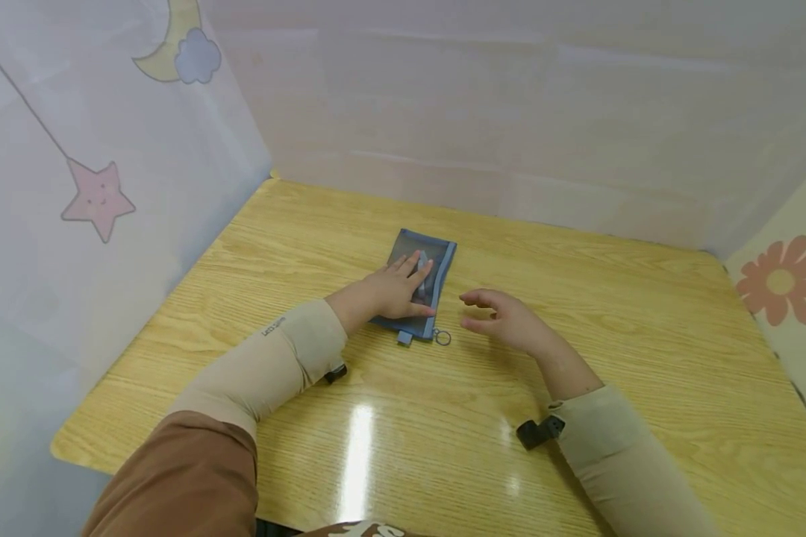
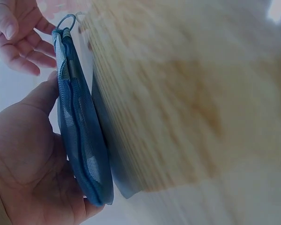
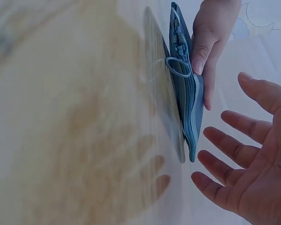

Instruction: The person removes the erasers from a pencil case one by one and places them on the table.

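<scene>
A blue mesh zipper pouch [image 1: 411, 242] lies flat on the wooden table, with a pale item showing through the mesh. Its zipper runs along the right edge and ends near a metal ring [image 1: 443, 338]; a small blue tab [image 1: 404, 338] sticks out at the near end. My left hand [image 1: 398, 291] rests on top of the pouch with fingers spread. To the right of the pouch, my right hand [image 1: 507, 321] hovers above the table, fingers loosely bent and holding nothing. In the right wrist view, the right hand [image 3: 253, 154] is apart from the pouch [image 3: 189, 108].
The wooden table [image 1: 645, 335] extends on all sides of the pouch. A pale sheet [image 1: 510, 112] stands along its back edge, and printed sheets with a star [image 1: 99, 200] and a flower [image 1: 782, 280] flank it.
</scene>
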The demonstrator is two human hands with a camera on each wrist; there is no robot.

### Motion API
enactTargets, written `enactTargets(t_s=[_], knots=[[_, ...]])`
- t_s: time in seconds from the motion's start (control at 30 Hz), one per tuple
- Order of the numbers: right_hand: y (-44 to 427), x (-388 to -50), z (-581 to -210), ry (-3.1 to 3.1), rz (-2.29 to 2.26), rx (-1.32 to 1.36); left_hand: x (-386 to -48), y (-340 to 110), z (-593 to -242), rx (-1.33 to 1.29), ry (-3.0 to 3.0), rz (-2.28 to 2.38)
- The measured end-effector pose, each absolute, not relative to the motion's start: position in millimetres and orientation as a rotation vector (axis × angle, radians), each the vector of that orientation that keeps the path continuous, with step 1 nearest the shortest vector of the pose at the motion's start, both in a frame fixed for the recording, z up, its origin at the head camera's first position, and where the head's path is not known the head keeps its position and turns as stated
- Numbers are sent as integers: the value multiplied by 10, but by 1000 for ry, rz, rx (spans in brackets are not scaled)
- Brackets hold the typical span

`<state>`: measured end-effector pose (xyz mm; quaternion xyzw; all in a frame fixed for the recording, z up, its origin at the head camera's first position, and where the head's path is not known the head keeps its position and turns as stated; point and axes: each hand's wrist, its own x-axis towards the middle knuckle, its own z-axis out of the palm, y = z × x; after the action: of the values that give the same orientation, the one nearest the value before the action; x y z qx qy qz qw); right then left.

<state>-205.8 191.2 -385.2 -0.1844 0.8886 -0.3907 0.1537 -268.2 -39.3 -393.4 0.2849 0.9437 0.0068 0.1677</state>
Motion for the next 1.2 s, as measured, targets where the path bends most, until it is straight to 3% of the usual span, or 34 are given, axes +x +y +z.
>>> enactTargets(t_s=[1.2], knots=[[1680, -2093, -4055, 2499, -1045, -423, -2698, -392, -3936, 811, 2677, 29]])
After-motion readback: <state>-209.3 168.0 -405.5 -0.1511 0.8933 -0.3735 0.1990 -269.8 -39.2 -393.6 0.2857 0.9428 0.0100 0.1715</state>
